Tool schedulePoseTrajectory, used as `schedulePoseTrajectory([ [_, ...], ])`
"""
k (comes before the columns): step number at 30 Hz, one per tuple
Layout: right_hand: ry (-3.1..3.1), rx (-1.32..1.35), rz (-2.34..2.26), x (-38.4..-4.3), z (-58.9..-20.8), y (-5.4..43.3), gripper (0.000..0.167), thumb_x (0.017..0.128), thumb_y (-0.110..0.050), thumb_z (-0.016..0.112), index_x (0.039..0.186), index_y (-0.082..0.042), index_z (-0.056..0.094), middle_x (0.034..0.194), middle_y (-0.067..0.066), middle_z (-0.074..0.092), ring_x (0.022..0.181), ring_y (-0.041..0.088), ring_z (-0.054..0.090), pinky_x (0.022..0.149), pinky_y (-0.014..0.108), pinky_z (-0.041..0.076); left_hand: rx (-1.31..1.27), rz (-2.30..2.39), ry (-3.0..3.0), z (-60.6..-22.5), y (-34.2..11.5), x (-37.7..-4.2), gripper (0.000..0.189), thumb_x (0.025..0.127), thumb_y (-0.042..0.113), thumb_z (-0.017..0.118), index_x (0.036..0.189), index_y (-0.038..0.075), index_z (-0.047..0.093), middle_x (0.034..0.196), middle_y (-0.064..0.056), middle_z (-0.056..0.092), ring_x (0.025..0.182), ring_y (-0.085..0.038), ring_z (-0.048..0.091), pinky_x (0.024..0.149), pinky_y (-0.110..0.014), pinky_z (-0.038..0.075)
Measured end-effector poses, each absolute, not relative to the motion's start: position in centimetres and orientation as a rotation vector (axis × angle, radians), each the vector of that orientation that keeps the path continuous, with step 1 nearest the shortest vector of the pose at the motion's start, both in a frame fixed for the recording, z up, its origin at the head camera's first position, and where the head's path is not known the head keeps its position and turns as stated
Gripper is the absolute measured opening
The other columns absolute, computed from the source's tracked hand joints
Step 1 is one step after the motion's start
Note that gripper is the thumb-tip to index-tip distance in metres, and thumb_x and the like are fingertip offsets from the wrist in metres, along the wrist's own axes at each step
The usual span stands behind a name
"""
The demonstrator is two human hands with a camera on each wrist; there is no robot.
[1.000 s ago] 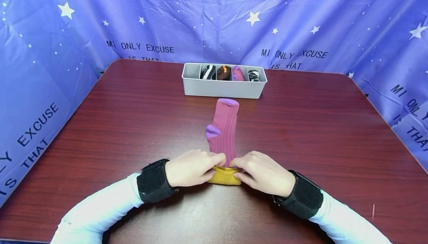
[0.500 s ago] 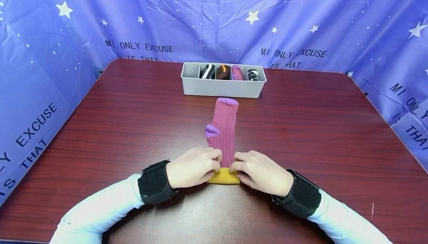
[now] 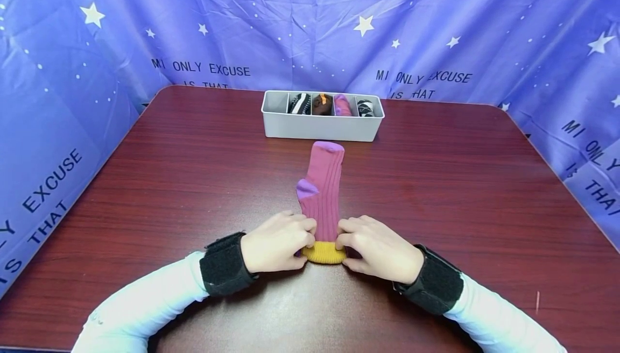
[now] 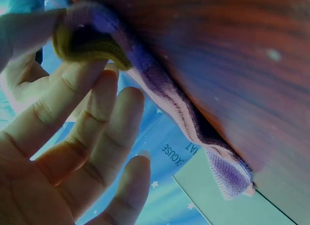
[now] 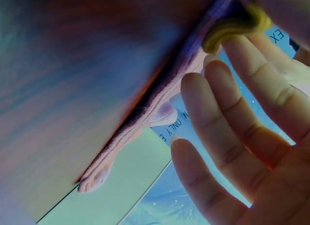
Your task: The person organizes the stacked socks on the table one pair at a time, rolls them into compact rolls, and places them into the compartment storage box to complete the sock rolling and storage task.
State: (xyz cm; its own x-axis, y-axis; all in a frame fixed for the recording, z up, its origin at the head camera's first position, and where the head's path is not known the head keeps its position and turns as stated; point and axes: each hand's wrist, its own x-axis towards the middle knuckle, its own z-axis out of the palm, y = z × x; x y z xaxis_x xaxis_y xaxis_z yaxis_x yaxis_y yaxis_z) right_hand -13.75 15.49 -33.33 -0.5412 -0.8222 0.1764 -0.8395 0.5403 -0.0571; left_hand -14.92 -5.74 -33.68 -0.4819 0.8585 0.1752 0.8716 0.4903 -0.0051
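A pink ribbed sock (image 3: 326, 197) with purple heel and toe lies flat on the table, toe pointing away. Its yellow cuff (image 3: 323, 253) is folded over at the near end. My left hand (image 3: 278, 240) pinches the left side of this fold between thumb and index finger, and my right hand (image 3: 382, 248) does likewise on the right. In the left wrist view the folded cuff (image 4: 94, 49) curls between thumb and fingertip, other fingers loosely bent. From the right wrist, the cuff (image 5: 230, 30) shows over the index fingertip, with the thumb on its far side.
Behind the sock stands a grey divided box (image 3: 322, 128). Several of its compartments hold rolled socks, among them a black-and-white striped one (image 3: 301, 104), and the leftmost compartment shows none. A starry blue curtain (image 3: 310, 25) hangs behind the dark red table (image 3: 194, 164).
Both hands have moved slightly apart, from over the cuff's middle to its two sides. The cuff fold now lies smoother and more of it shows between the hands.
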Motion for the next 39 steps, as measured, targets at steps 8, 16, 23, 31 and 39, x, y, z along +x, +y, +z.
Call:
schedulePoseTrajectory([
  [8, -2.624, 1.472, 0.209, -13.70, -33.31, 15.36, 0.006, 0.065, -0.012, 0.060, 0.068, -0.017, 0.058, 0.068, -0.009, 0.039, 0.065, 0.008, 0.042, 0.066, 0.026, 0.036, -1.501, -0.171, -2.658, -33.53, -5.97, -14.80, 0.011, 0.069, 0.020, 0.059, 0.059, 0.018, 0.055, 0.065, 0.007, 0.046, 0.062, -0.011, 0.049, 0.055, -0.025, 0.036],
  [16, -2.710, 1.471, 0.165, -13.45, -33.02, 15.34, 0.011, 0.066, -0.011, 0.061, 0.063, -0.019, 0.054, 0.063, -0.011, 0.036, 0.064, 0.005, 0.042, 0.069, 0.025, 0.034, -1.498, -0.190, -2.903, -32.98, -6.02, -14.44, 0.016, 0.074, 0.023, 0.056, 0.062, 0.017, 0.047, 0.061, 0.009, 0.042, 0.051, -0.006, 0.042, 0.050, -0.023, 0.037],
  [23, -2.777, 1.295, 0.108, -13.50, -33.01, 15.30, 0.012, 0.068, -0.016, 0.060, 0.063, -0.018, 0.050, 0.063, -0.010, 0.037, 0.062, 0.007, 0.042, 0.066, 0.025, 0.033, -1.308, -0.282, -2.893, -33.27, -5.80, -14.66, 0.021, 0.075, 0.028, 0.058, 0.058, 0.018, 0.052, 0.063, 0.008, 0.041, 0.052, -0.005, 0.041, 0.046, -0.023, 0.035],
  [31, -2.699, 1.169, 0.214, -13.92, -33.65, 15.29, 0.020, 0.066, -0.015, 0.065, 0.073, -0.017, 0.046, 0.064, -0.011, 0.042, 0.059, 0.006, 0.043, 0.057, 0.023, 0.032, -1.305, -0.330, -2.621, -33.79, -5.55, -14.89, 0.015, 0.071, 0.017, 0.063, 0.065, 0.016, 0.049, 0.067, 0.006, 0.044, 0.060, -0.009, 0.047, 0.049, -0.023, 0.038],
  [39, -2.574, 1.287, 0.150, -13.92, -33.76, 15.55, 0.010, 0.063, -0.013, 0.064, 0.070, -0.018, 0.059, 0.066, -0.007, 0.039, 0.060, 0.009, 0.043, 0.062, 0.026, 0.035, -1.439, -0.180, -2.506, -33.64, -5.41, -14.76, 0.007, 0.076, 0.018, 0.056, 0.073, 0.020, 0.062, 0.073, 0.006, 0.049, 0.068, -0.009, 0.051, 0.056, -0.024, 0.038],
])
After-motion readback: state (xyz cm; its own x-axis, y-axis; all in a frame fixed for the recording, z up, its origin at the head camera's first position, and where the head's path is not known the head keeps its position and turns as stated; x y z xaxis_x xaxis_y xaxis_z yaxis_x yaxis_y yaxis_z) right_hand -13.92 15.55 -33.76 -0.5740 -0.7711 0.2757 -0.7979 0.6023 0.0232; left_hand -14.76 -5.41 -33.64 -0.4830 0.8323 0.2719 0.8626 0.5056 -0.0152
